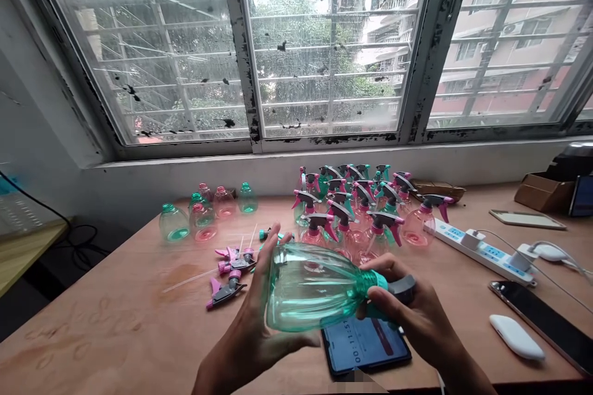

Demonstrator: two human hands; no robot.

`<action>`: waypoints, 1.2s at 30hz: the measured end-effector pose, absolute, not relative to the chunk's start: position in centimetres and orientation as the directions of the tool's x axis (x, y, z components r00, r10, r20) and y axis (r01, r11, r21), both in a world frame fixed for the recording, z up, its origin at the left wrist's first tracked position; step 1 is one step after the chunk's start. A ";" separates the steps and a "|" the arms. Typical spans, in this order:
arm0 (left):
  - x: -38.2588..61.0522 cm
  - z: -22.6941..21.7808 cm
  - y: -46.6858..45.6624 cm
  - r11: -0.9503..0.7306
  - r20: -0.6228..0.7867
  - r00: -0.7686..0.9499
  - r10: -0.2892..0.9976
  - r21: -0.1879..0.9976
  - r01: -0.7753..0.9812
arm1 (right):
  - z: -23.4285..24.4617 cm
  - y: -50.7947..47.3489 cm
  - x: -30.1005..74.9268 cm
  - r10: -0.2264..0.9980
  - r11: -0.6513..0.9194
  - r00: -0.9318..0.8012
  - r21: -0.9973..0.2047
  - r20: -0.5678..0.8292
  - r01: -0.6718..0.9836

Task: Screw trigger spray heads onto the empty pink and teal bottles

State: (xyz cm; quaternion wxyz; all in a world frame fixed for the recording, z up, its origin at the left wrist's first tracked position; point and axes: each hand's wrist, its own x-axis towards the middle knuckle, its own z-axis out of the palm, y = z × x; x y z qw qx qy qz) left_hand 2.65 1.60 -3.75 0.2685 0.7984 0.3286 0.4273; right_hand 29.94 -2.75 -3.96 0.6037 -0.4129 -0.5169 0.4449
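A clear green spray bottle [310,287] lies sideways in the air between my hands, its base to the left. My left hand [254,324] is closed around the base end, fingers up behind it and thumb below. With its thumb and fingers, my right hand [417,311] grips the teal collar [381,280] and the dark grey spray head at the neck. The bottle looks see-through, and the spray head's trigger is mostly hidden by my right hand. Left of the bottle, several loose pink and grey spray heads [228,291] lie on the table.
Several headless bottles [175,225] stand at the back left. A cluster of bottles with spray heads [343,213] stands at the back middle. A lit phone [361,352] lies under my hands. On the right are a power strip [482,250], a dark phone [542,324] and a white case [516,336].
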 end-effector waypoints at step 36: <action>3.5 -4.6 2.0 -0.657 0.554 0.377 0.742 0.713 0.247 | -4.6 -2.5 29.9 0.939 0.343 0.056 -0.917 0.338 -0.203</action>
